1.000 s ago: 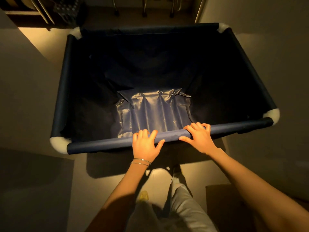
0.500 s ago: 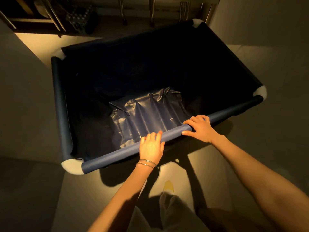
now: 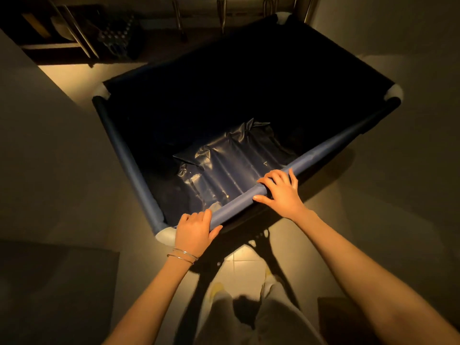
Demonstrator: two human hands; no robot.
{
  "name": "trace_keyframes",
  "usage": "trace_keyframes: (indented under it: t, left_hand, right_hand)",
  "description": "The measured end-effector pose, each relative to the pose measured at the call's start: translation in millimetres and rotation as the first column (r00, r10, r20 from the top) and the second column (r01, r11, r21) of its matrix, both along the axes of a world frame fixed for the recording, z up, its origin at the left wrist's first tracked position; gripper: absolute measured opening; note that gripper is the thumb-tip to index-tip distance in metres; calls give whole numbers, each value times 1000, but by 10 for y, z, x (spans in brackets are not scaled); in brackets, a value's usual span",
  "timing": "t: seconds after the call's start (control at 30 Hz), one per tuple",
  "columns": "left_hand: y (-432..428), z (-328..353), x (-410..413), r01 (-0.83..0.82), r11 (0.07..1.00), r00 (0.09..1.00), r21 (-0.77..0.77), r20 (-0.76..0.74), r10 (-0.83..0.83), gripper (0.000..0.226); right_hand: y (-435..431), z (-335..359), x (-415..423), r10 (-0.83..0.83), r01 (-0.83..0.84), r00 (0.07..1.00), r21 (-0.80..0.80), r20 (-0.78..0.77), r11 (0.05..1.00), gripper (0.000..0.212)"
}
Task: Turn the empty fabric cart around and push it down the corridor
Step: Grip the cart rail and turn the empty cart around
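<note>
A dark blue fabric cart [image 3: 124, 155] with white corner caps fills the middle of the head view, skewed so its near rail runs from lower left up to the right. Inside, only its wrinkled shiny liner [image 3: 231, 165] shows at the bottom. My left hand [image 3: 195, 231] grips the near rail beside the near-left corner cap. My right hand [image 3: 281, 191] lies over the same rail further right, fingers curled across it and thumb below. Two thin bangles sit on my left wrist.
Plain walls close in on the left [image 3: 49, 158] and right [image 3: 410, 170]. Beyond the cart's far end stand a dark shelf with slanted poles [image 3: 74, 31] and metal legs [image 3: 221, 16]. Tiled floor [image 3: 239, 267] and my feet show below the rail.
The cart has swung counter-clockwise, its near-right corner moving away and up in view. My left hand has slid along the rail to the near-left corner; my right hand stays on the rail.
</note>
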State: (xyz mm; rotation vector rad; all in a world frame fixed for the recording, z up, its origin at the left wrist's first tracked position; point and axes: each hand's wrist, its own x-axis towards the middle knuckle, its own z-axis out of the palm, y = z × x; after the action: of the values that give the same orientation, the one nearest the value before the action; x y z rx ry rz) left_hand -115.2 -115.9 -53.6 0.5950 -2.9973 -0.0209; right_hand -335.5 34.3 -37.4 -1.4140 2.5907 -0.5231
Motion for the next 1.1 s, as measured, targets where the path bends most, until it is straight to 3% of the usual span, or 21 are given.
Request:
trace_keyframes:
  t: [0.1,0.3,0.43,0.77,1.1]
  left_hand:
    - [-160,9,299,42,999,999,26,4,-42,40]
    - [-145,43,471,-28,998,1000,64,3,28,39]
    - [-188,30,618,-42,995,999,89,-26,45,38]
    - [-69,47,577,-115,992,993,54,-20,116,37]
    - [398,79,-193,-270,962,963,50,21,269,38]
  right_hand:
    - [-148,27,398,-92,92,995,-4,26,996,62]
    - [-340,-22,823,-59,60,998,90,-18,994,87]
    - [-374,-28,935,-44,45,999,119,-9,992,93]
    - [-401,5,712,117,-114,993,167,-8,979,76]
    - [-195,8,-231,256,-252,967,121,-16,960,57]
